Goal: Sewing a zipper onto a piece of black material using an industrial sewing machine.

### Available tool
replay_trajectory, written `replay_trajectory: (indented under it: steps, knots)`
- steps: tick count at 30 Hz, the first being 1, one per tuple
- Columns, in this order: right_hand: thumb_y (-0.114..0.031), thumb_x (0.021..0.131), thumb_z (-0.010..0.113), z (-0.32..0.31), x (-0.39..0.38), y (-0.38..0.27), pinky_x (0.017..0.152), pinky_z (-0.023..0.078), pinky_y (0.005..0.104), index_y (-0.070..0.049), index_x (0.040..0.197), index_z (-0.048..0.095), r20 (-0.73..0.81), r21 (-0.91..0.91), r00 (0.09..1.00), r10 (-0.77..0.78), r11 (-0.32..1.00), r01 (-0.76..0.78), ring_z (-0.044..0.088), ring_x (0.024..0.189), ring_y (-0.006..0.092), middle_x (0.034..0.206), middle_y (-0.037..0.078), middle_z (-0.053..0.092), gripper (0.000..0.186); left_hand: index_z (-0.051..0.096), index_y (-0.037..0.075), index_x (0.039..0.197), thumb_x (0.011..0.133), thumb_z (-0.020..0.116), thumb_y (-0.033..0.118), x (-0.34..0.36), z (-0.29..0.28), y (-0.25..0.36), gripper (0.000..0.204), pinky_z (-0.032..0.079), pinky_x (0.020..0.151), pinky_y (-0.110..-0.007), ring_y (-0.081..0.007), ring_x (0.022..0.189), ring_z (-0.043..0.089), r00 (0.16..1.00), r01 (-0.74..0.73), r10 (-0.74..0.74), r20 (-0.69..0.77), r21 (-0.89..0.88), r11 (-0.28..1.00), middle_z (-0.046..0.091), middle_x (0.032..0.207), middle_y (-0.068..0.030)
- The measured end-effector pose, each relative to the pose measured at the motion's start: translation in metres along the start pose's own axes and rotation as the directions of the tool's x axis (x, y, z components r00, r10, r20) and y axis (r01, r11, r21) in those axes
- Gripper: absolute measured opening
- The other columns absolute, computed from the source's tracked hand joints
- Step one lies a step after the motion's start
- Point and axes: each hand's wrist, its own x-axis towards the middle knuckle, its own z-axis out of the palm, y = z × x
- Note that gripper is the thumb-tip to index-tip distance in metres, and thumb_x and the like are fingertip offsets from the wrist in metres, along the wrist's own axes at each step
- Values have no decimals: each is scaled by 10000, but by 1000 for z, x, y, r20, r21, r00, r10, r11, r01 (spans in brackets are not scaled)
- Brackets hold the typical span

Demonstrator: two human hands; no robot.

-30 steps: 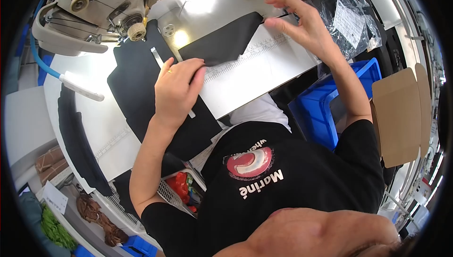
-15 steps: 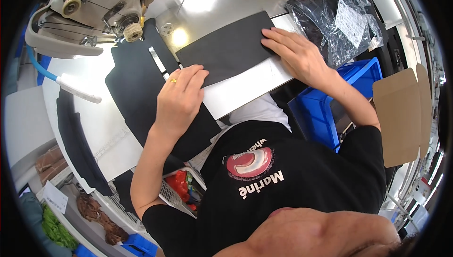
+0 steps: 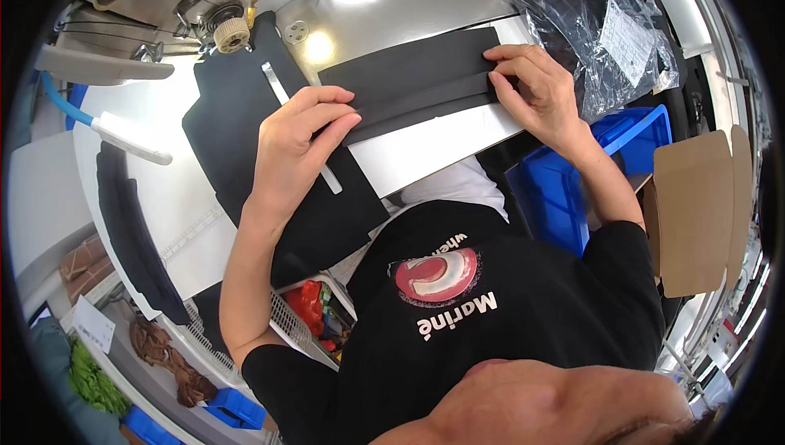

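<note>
Fabric strip, black and folded, lies long-ways across the counter between both hands, left hand pinching its near end, right hand pinching the far end.

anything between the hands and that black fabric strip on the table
Nothing visible: the left hand pinches one end of the long black fabric strip, and the right hand presses directly on its other end.
</note>
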Motion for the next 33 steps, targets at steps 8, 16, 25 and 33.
replay_trajectory:
  steps: [8, 16, 25, 33]
  knots:
    - [2, 777, 702, 8, -6, 9, 590, 483, 274, -6, 821, 627, -41, -113, 999, -22, 993, 17, 626, 748, 205, 1029, 102, 690, 87, 677, 33, 937, 793, 681, 3, -1, 10, -2, 147, 488, 683, -265, -159, 799, 629, 997, -36, 42, -61, 104, 994, 661, 983, -53]
    - [-119, 667, 749, 31, 12, -46, 1018, 413, 430, -39, 1253, 552, 58, -211, 991, -120, 969, 130, 479, 1249, 354, 1323, 116, 551, 623, 687, 102, 1078, 770, 660, 77, -30, 18, 5, 310, 144, 1113, -551, -184, 1078, 560, 905, -355, 407, 123, 746, 563, 649, 1108, 29]
    - [-552, 818, 586, 3, -54, -12, 1112, 276, 459, -61, 1419, 418, 200, -322, 980, -16, 943, 81, 396, 1356, 305, 1471, 128, 414, 794, 665, 56, 1141, 811, 703, 242, -54, 38, 10, 380, -62, 1121, -588, -217, 1129, 546, 949, -246, 305, 83, 798, 549, 631, 1196, 3]
    - [-98, 801, 650, 22, -96, -16, 1079, 272, 517, -105, 903, 638, 46, -65, 935, -353, 933, 355, 567, 1161, 250, 1057, 16, 641, 103, 614, 60, 1226, 848, 662, 442, -33, 52, 13, 539, -115, 1098, -618, -286, 1279, 468, 980, -24, 186, -72, 884, 467, 649, 1182, -10]
